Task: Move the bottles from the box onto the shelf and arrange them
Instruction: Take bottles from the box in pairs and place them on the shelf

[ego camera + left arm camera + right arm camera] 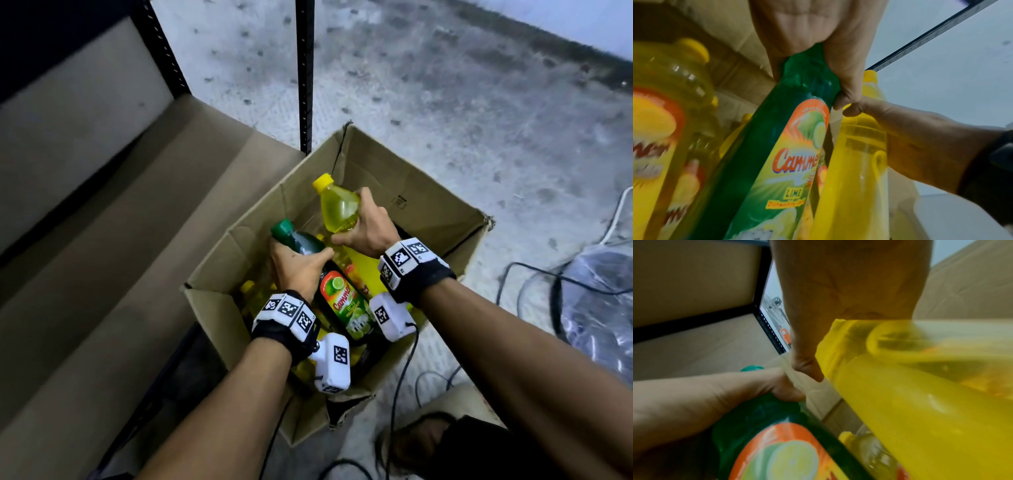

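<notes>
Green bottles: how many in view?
1. The green bottle leans over the box, its neck gripped by the left hand. The right hand holds a yellow bottle. More may be hidden lower down.

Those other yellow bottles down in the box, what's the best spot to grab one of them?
Probably the narrow shoulder just under the cap, coming from above. The remaining yellow bottles sit packed in the cardboard box, so only their tops are exposed. The left hand grips the green bottle there, and the right hand holds its yellow bottle similarly.
</notes>
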